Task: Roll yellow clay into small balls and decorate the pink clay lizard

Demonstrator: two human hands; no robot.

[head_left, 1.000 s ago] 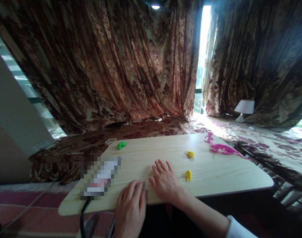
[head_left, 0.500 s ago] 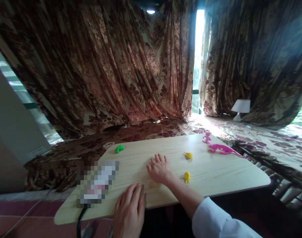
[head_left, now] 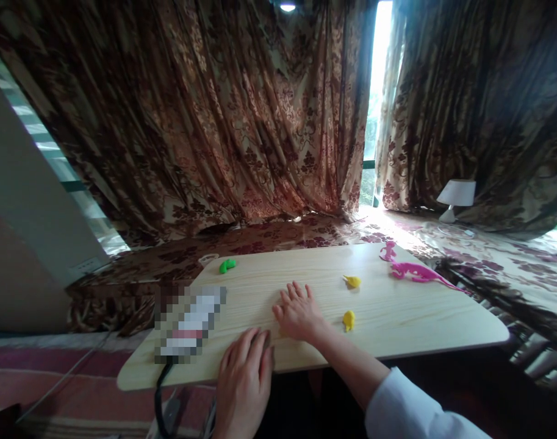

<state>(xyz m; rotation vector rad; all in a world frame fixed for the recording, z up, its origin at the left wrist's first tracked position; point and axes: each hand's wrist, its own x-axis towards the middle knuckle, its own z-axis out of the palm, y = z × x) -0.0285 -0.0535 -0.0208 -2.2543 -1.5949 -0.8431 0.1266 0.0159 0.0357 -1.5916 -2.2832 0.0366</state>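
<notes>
My right hand [head_left: 298, 311] lies flat and open on the light wooden table [head_left: 415, 320], fingers spread, holding nothing. Just to its right sits a small yellow toy [head_left: 348, 319]; a second yellow toy [head_left: 352, 281] lies farther back. My left hand [head_left: 244, 381] rests open, palm down, over the table's near edge, fingers together and flat. A green toy [head_left: 226, 265] sits at the far left corner. A pink toy lizard [head_left: 415, 272] and a smaller pink figure [head_left: 388, 250] lie at the far right.
A blurred-out flat object [head_left: 190, 322] with a dark cable [head_left: 158, 402] lies on the table's left side. Patterned brown curtains [head_left: 205, 122] hang behind. A white lamp [head_left: 455, 196] stands on the patterned cloth at back right. A grey wall panel [head_left: 26, 225] is at left.
My right hand slid forward on the table, away from me, and more of the white sleeve shows. The left hand stayed at the near edge. The view shifted slightly.
</notes>
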